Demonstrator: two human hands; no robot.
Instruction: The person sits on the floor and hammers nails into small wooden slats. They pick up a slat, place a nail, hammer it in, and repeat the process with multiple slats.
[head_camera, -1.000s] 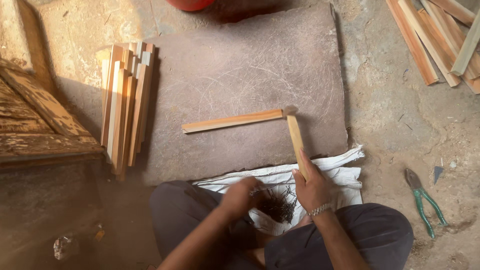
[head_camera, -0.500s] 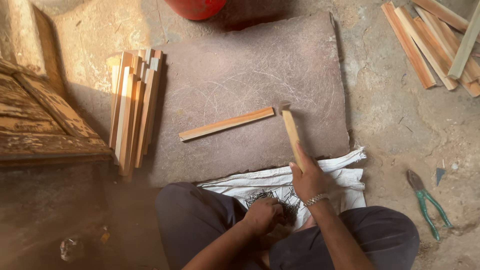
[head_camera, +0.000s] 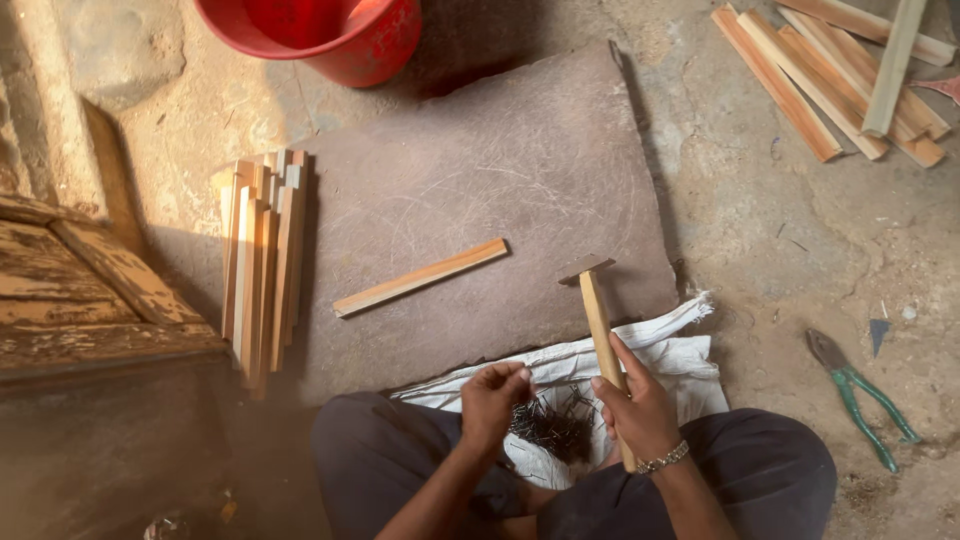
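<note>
My right hand (head_camera: 638, 408) is wrapped tight around the pale wooden handle of a small hammer with a dark metal head (head_camera: 598, 320). The handle stands nearly upright in my fist, tilted a little to the left at the top, and the head hangs just over the near right edge of the flat grey-brown stone slab (head_camera: 480, 180) that lies on the floor in front of me. My left hand (head_camera: 492, 400) is down at the heap of thin dark metal nails (head_camera: 550, 425), fingers pinched together at the heap's left edge; whether a nail is between the fingertips I cannot tell. The nails lie on a white woven sack cloth (head_camera: 660, 350) spread over my lap and onto the slab's near edge. The two hands are apart, with the nails between them.

On the slab, well clear of both hands, lies a single short light wooden slat (head_camera: 420, 277), slanted with its right end farther from me. To the left of the slab, a neat stack of similar wooden slats (head_camera: 262, 260) lies lengthwise, touching the slab's edge. Beyond the slab is a red plastic bucket (head_camera: 340, 35). At far right, another loose pile of longer wooden strips (head_camera: 830, 70) lies on the dirt floor, and nearer me on the right are pliers with green handles (head_camera: 862, 398). A weathered wooden frame (head_camera: 90, 290) lies at far left.
</note>
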